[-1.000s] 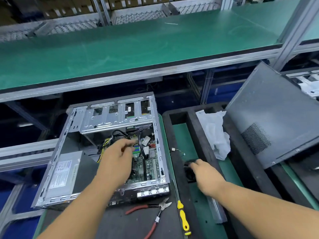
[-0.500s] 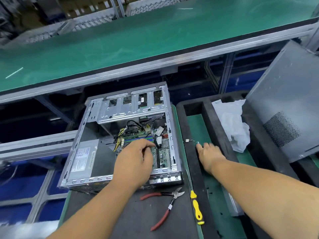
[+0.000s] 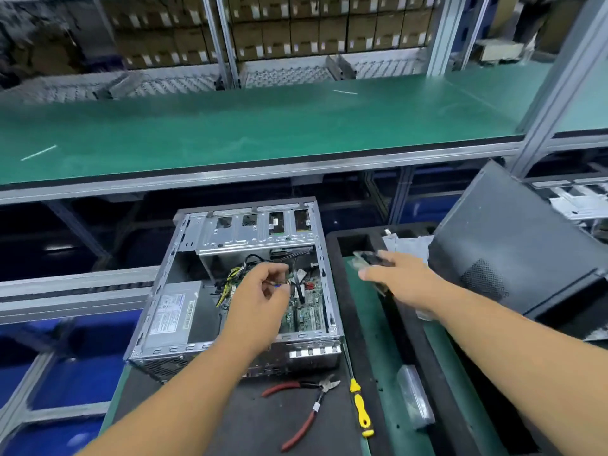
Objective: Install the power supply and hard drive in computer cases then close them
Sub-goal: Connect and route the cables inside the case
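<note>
Case sits open on its side, power supply already inside near its back corner. My left hand pinches a cable over the board, probably routing it; right hand, just right of the case, grips a blurry part.

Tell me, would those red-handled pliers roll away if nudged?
Probably not: the red-handled pliers lie flat on the dark mat, handles splayed. They look like stiff metal, likely heavy for their size, and would probably slide.
</note>
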The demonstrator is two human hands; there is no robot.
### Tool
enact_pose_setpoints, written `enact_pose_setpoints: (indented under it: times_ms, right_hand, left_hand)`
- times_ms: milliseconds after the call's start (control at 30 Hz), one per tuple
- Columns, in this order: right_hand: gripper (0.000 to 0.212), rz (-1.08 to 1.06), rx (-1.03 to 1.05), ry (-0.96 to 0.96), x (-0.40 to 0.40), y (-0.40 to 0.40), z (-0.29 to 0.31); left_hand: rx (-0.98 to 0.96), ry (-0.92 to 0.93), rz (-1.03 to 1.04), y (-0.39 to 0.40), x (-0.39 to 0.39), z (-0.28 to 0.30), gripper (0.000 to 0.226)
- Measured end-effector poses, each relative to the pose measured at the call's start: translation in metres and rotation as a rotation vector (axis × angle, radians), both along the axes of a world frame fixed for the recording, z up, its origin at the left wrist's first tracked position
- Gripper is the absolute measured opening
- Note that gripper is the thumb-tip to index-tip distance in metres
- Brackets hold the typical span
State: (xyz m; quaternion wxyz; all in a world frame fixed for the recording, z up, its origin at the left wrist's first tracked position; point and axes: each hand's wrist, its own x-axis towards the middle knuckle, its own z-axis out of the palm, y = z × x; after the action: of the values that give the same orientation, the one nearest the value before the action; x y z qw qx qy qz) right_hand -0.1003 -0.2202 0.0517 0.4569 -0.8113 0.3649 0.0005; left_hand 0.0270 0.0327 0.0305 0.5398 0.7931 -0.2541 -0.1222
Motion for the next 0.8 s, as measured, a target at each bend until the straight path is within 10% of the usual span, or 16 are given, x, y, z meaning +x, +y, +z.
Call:
enact_pose_setpoints:
  times_ms: [100,233,367,567,800]
  right_hand:
    - [0.045,0.146,0.068,-0.054,0.013,0.042,0.053]
    - [0.052,0.235,-0.019,-0.014,0.046,0.102,0.074]
    - [0.063,0.184,-0.009,-0.024,0.070,0.143,0.064]
    - [0.035,0.387,-0.188,0.026,0.091,0.179,0.023]
    - [0.009,0.636,-0.255,0.230,0.107,0.196,-0.008]
  left_hand:
    - [0.075,-0.214,-0.199,0.011,0.002,0.032,0.063]
    - [0.269,-0.502,-0.371,0.019,0.019,0.059,0.055]
    - [0.381,-0.321,-0.208,0.046,0.045,0.049,0.024]
    - [0.820,-0.386,-0.249,0.090,0.070,0.008,0.020]
    - [0.883,-0.481,-0.360,0.106,0.064,-0.019,0.033]
